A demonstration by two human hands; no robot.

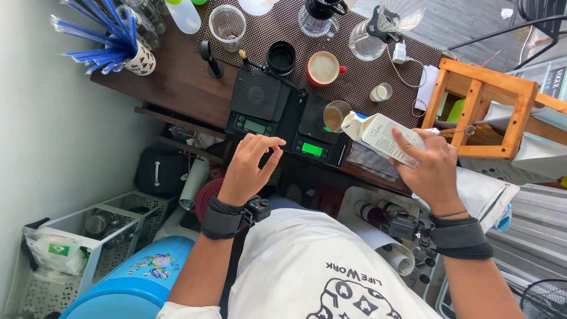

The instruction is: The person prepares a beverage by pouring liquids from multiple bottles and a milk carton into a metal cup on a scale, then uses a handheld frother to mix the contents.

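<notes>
My right hand (430,162) grips a white milk carton (378,136), tilted with its spout over a small metal pitcher (335,115) that holds pale liquid. The pitcher stands on the right one of two black digital scales (322,127). My left hand (251,165) hovers with fingers spread and empty over the front edge of the left scale (257,100). A red cup of milky coffee (323,68) and a black cup (281,57) sit behind the scales on a brown woven mat (354,77).
Glass carafes (319,18), a clear plastic cup (228,25) and a holder of blue straws (118,35) stand at the back of the wooden counter (177,77). A wooden frame (478,106) is at the right. A blue bin (142,280) and white wire baskets (106,230) sit below.
</notes>
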